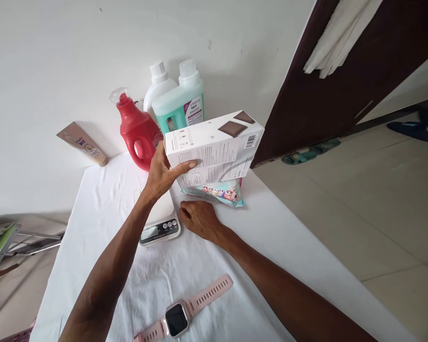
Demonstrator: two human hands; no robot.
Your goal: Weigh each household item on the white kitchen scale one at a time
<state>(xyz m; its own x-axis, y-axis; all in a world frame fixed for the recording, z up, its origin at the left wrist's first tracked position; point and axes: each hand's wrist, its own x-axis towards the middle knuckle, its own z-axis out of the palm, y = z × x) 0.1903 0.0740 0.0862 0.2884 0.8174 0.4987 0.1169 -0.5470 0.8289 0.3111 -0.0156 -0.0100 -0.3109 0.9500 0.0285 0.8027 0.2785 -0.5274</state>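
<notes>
The left hand (162, 173) is gripping a white box (214, 147) above a kitchen scale (159, 221), while the right hand (199, 218) is resting loosely curled, holding nothing, on the white tablecloth (103, 204) beside a colourful packet (219, 192).

The white box (214, 147) carries fine printed text and a barcode at its three o'clock end, too small to read; the teal bottle's (180, 107) label is equally illegible.
</notes>
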